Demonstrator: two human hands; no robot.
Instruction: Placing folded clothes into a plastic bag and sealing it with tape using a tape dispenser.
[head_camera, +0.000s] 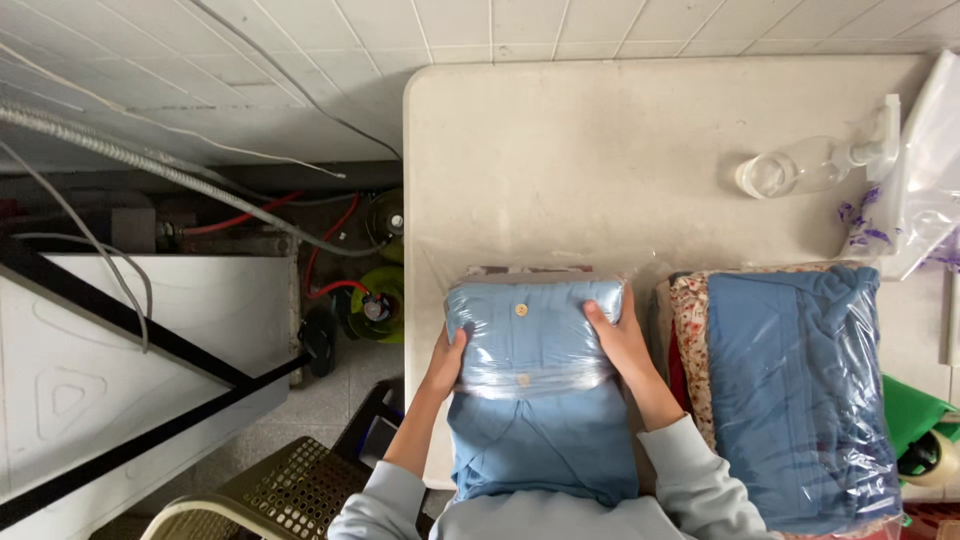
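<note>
A folded blue buttoned garment (535, 400) lies at the near edge of the white table (620, 150). Its far half sits inside a clear plastic bag (530, 320). My left hand (445, 362) grips the bag's left side. On the opposite side, my right hand (622, 338) holds the bag's right edge. Both hands are closed around the bag and the garment in it.
A stack of bagged clothes (790, 390), blue over a floral fabric, lies right of my right hand. A clear spray bottle (815, 162) lies on its side farther back. Loose plastic bags (925, 170), green bags (915, 410) and a tape roll (935, 458) lie at the right edge. A woven chair (270, 490) stands at lower left.
</note>
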